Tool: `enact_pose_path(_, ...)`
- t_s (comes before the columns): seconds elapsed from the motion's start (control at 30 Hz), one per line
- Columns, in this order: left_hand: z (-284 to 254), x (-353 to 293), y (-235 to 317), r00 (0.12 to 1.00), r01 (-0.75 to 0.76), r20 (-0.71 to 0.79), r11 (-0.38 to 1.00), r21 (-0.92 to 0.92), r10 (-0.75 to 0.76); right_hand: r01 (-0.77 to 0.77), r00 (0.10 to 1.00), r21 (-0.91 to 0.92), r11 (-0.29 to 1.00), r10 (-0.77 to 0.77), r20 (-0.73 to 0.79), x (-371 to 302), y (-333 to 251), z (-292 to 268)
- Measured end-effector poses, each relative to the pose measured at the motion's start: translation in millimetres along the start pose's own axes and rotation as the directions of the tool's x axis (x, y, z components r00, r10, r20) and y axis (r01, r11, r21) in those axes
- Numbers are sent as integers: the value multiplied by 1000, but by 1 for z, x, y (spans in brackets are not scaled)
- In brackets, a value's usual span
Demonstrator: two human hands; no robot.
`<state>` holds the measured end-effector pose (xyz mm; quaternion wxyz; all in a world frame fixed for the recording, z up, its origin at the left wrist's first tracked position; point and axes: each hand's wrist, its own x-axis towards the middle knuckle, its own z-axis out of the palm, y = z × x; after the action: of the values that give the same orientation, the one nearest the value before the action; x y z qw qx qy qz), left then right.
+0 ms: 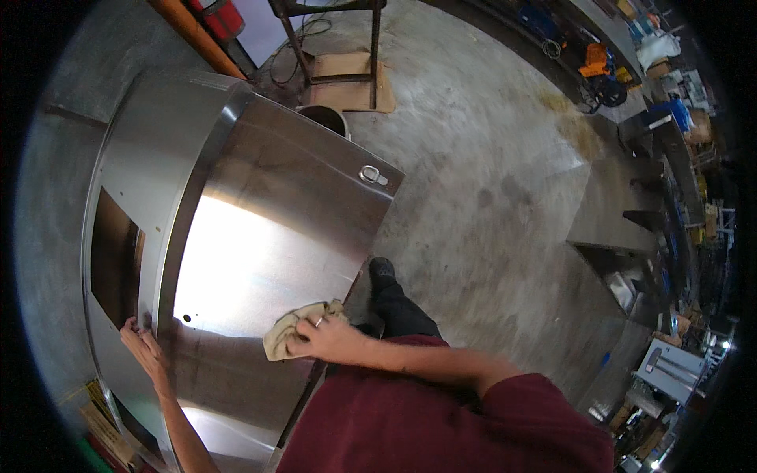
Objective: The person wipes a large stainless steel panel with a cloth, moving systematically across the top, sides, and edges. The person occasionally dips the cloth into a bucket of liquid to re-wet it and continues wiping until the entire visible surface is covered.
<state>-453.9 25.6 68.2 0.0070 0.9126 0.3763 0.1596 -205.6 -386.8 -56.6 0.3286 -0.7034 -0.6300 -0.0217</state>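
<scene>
Beige crumpled fabric cloth (279,339) | on shiny grey sheet-metal panel (315,213), right edge | right hand (322,334) nearer, grip bunching cloth, which spreads leftward beneath | left hand (147,351) at dark angular cutout (115,256), grip unclear

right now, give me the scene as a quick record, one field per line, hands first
left hand: at the edge of the dark opening; grip unclear
right hand: holding a beige cloth over the metal panel
panel finish: shiny, bright reflection
hardware: silver latch near the panel's far right corner
beyond panel: bucket, cardboard
</scene>
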Motion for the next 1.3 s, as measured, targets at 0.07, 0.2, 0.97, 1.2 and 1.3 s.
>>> enact_pose_path(0.07,-1,-2,1,1000,10,21,1000,16,-10,32,995,-48,998,-27,98,-1,57,-24)
enact_pose_path(0.2,0,3,13,999,-33,16,999,17,32,-375,909,-563,737,412,-65,-6,193,-87)
enact_pose_path(0.97,24,-11,-55,983,-182,-23,981,71,184,-753,158,615,234,972,-176,-49,81,79)
enact_pose_path(1.2,29,7,-44,991,-125,59,991,46,122,-558,44,824,97,995,-87,-49,256,54)
enact_pose_path(1.3,31,-1,-51,983,-184,37,981,52,183,-786,300,462,410,907,-294,-69,155,104)
